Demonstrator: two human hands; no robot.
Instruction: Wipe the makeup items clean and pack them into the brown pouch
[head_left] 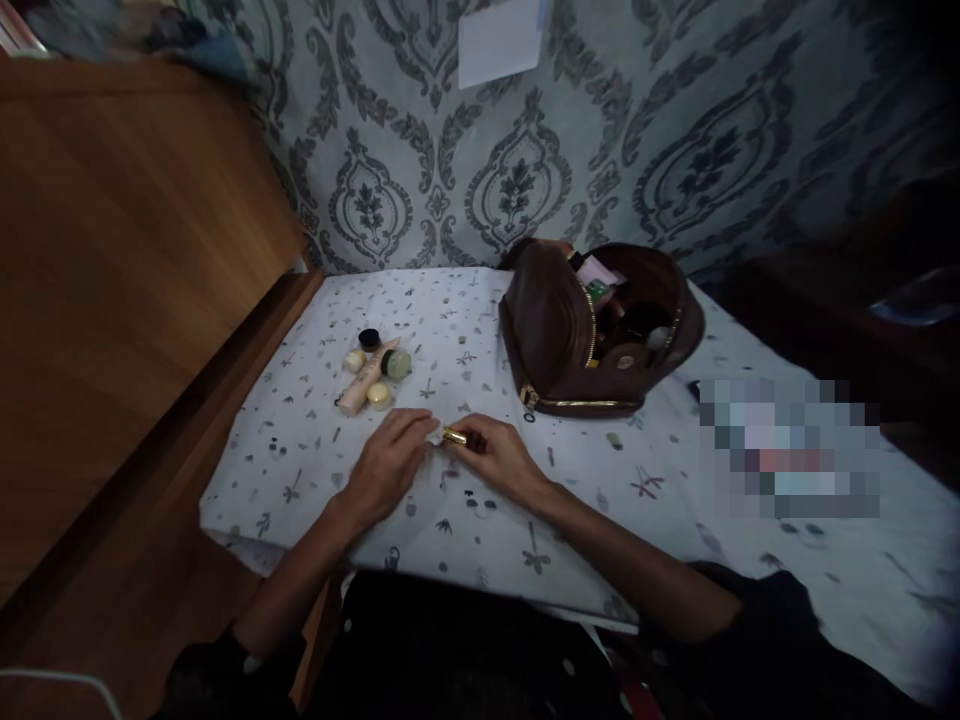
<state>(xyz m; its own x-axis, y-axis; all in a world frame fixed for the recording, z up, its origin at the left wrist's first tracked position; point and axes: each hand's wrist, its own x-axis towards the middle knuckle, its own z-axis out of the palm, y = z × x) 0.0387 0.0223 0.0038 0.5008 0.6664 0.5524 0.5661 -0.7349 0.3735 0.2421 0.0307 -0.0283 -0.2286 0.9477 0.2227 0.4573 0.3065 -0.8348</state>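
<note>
Gray curly shapes fill the wall (pixel 517 180) behind a white surface (pixel 465 310) with little dark pictures on it. Near the front edge, two bare hands come close together. The right hand (pixel 499 455) has its grip clamped on a small gold tube (pixel 454 436), with thumb and fingers pinching it, likely because it is too tiny for a whole fist. The tube points sideways, toward the left hand (pixel 394 455), which is just beside it, maybe to help. A clear bit (pixel 435 437) shows by the left fingers, but I cannot tell if that grip holds it or is only near.

Past the left hand, a beige tube (pixel 358 393), a black round thing (pixel 369 339) and three small pots (pixel 379 395) lie bunched up, maybe so none gets lost. Farther back on the right, a brown bag (pixel 555 310) sits unzipped with its mouth wide, likely so fingers can reach the things inside.
</note>
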